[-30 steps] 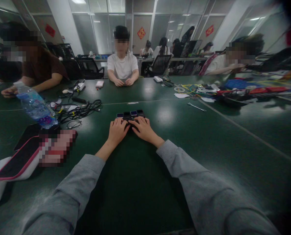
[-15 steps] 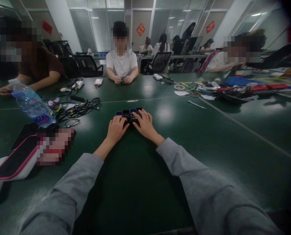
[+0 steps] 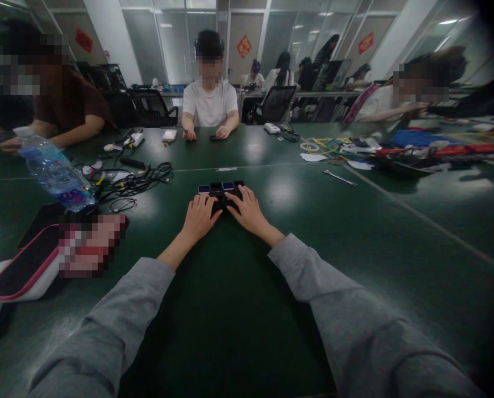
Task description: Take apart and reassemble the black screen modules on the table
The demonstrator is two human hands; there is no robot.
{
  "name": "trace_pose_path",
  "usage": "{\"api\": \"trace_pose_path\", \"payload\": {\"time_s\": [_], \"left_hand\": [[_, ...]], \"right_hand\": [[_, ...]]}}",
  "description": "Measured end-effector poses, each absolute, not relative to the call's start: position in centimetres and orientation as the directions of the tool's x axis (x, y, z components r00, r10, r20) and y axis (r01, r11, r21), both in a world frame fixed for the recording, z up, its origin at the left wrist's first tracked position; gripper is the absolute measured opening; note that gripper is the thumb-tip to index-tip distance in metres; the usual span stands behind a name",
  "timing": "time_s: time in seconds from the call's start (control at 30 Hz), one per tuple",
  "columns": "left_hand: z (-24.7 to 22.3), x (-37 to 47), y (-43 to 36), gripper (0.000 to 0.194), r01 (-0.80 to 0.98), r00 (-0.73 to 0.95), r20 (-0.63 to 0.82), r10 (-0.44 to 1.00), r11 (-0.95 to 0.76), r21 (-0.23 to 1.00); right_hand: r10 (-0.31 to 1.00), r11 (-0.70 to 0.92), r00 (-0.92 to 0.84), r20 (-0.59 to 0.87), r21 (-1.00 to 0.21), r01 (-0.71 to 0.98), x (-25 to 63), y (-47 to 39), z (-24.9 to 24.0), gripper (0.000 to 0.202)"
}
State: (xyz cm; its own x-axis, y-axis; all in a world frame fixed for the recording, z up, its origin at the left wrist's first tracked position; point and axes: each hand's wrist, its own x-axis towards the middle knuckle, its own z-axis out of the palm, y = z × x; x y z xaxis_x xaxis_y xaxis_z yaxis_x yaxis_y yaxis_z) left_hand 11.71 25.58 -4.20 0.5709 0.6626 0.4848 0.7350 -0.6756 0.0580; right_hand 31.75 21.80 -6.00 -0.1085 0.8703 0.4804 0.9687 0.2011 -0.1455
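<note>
A row of small black square devices with dark, screen-like faces [image 3: 227, 186] lies on the green table ahead of me. My left hand [image 3: 199, 216] is curled over the near left part of the row, its thumb towards the middle. From the other side, my right hand [image 3: 250, 213] bends its fingers over the right part, thumb inward. The two thumbs come close together at the near edge. Both hands are closed on the devices, and their fingers hide much of the near side.
A plastic bottle [image 3: 56, 171], black cables [image 3: 147, 181] and a white case with a pink-rimmed dark top [image 3: 26, 265] are on the left. A wrench [image 3: 339, 177] and a heap of cables and bags lie right. Across sits a person in a white shirt [image 3: 211, 102].
My view has shifted slightly. My right fingers have drawn a little back towards me on the row, baring more of the screens. The person opposite has moved their hands apart.
</note>
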Motion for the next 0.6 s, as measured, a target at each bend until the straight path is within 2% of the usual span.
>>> {"api": "trace_pose_path", "payload": {"time_s": [0.6], "left_hand": [[-3.9, 11.7, 25.4, 0.027, 0.728, 0.579, 0.482, 0.657, -0.683, 0.056]], "right_hand": [[0.851, 0.238, -0.143, 0.505, -0.129, 0.963, 31.3, 20.8, -5.2, 0.04]]}}
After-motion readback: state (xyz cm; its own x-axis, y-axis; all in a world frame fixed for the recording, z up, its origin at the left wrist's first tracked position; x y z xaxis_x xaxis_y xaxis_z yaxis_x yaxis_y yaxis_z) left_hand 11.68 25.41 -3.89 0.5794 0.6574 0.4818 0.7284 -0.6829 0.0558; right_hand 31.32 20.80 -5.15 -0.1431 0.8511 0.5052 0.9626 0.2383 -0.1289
